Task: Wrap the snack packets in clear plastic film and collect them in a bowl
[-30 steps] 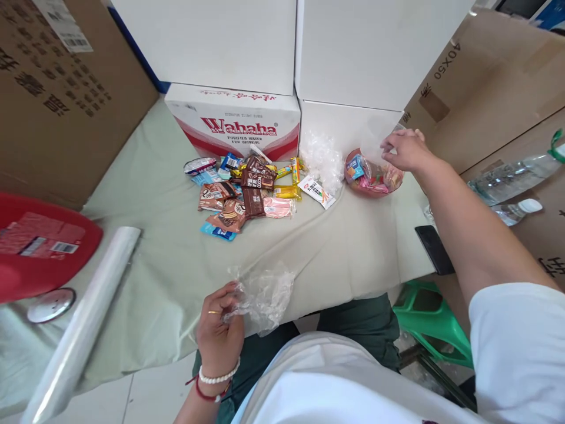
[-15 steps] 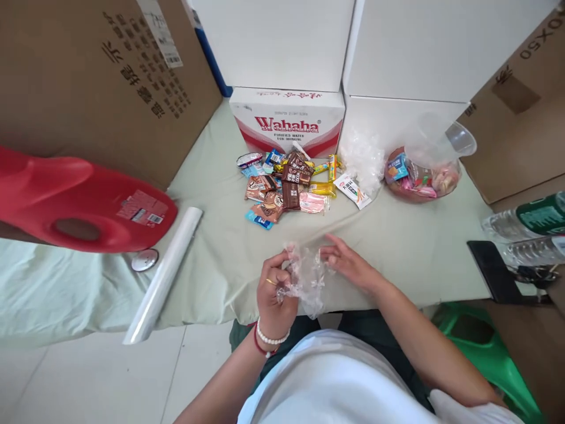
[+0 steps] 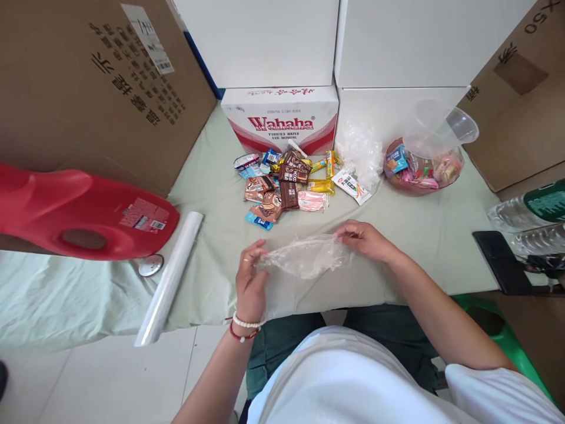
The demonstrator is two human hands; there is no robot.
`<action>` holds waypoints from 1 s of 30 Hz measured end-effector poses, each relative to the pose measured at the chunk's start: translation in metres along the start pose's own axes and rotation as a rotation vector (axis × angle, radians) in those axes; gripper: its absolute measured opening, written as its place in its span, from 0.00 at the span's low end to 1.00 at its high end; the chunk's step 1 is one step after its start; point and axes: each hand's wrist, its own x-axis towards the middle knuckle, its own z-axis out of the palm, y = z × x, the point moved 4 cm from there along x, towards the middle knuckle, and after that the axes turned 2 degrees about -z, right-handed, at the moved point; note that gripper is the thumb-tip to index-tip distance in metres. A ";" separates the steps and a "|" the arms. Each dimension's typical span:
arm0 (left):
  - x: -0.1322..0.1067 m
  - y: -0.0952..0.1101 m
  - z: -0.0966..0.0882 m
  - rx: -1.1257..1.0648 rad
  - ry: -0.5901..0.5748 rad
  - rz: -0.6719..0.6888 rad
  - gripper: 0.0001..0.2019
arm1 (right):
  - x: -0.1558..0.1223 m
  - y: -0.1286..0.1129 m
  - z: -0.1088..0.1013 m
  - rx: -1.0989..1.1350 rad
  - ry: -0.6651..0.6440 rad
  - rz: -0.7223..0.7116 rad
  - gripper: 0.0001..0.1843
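A thin, clear plastic food cover [image 3: 304, 258] is stretched sideways above the front of the cloth, its upper edge fairly taut and the rest sagging in crinkles. My left hand [image 3: 251, 280] pinches its left end between thumb and fingers; a ring and bracelets show on that hand and wrist. At the other end, the curled fingers of my right hand [image 3: 362, 238] grip the edge. Just beyond lies a heap of wrapped snacks [image 3: 289, 182] in brown, blue, yellow and pink. A crumpled bundle of clear plastic [image 3: 359, 156] rests to its right, with a white packet [image 3: 352, 186] beside it.
A pinkish bowl of snacks [image 3: 397, 179] carries a clear plastic bowl [image 3: 463, 129] on top. At left are a red jug [image 3: 106, 218], a round tin [image 3: 150, 265] and a film roll [image 3: 170, 277]. A Wahaha box [image 3: 280, 121] stands behind; bottles [image 3: 545, 206] and a phone [image 3: 501, 262] lie right.
My hands have moved apart, left hand leftward and right hand rightward. The plastic cover, bunched up before, is now spread between them. My right fingers have closed on its edge.
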 end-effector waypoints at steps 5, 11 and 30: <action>0.050 0.038 -0.007 0.137 0.162 0.017 0.16 | 0.006 -0.028 0.004 -0.128 -0.103 -0.162 0.12; 0.027 0.090 0.028 0.322 0.188 0.296 0.14 | 0.000 -0.041 0.008 -0.179 -0.007 -0.141 0.11; -0.032 -0.023 0.024 -0.415 0.094 -0.416 0.15 | -0.062 0.031 0.048 0.246 0.233 0.170 0.18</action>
